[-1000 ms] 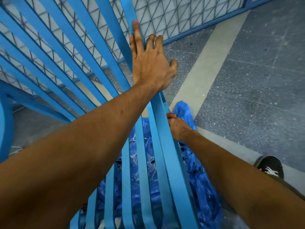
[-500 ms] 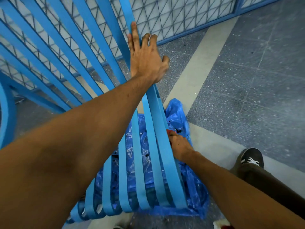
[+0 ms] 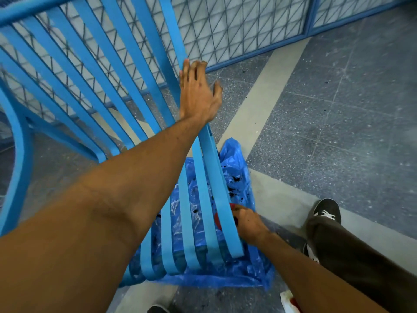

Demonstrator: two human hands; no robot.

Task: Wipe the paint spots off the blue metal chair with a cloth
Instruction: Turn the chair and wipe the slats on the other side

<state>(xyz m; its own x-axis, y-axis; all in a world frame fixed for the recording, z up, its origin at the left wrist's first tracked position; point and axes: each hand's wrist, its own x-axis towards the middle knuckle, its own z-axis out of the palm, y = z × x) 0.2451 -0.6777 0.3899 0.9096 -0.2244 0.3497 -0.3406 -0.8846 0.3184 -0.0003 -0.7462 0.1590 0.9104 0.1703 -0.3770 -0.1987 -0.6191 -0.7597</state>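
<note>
**Chair** point(image 3: 187, 213): blue metal, slatted. Takes up left & centre; back slats fan off to far left, seat ends curl down at near centre.

**Slat** point(image 3: 222, 195): outermost on right of chair. Both hands are on it, well apart.

**Left hand** point(image 3: 198, 96): on far part of the slat. Lies flat, fingers straight along the metal, thumb spread to the right. Grips nothing.

**Right hand** point(image 3: 248, 222): at near end of the slat, against its right edge. Fingers curled tight round cloth.

**Cloth** point(image 3: 217, 220): red, mostly hidden in the fist. A bit shows just left of the slat & a bit at the knuckles, touching the slat.

**Sheet** point(image 3: 243, 274): blue plastic, crumpled, on floor under near end of chair. Sticks out to right & near side.

**Specks** point(image 3: 234, 184): black, scattered on sheet just right of the slat, beyond the right hand.

**Shoe** point(image 3: 327, 211): black w/ white laces, at right, on a pale strip. Dark trouser leg above it.

**Fence** point(image 3: 225, 30): wire mesh in blue frame, along far side.

**Floor** point(image 3: 338, 109): grey, speckled, w/ pale strips crossing.
</note>
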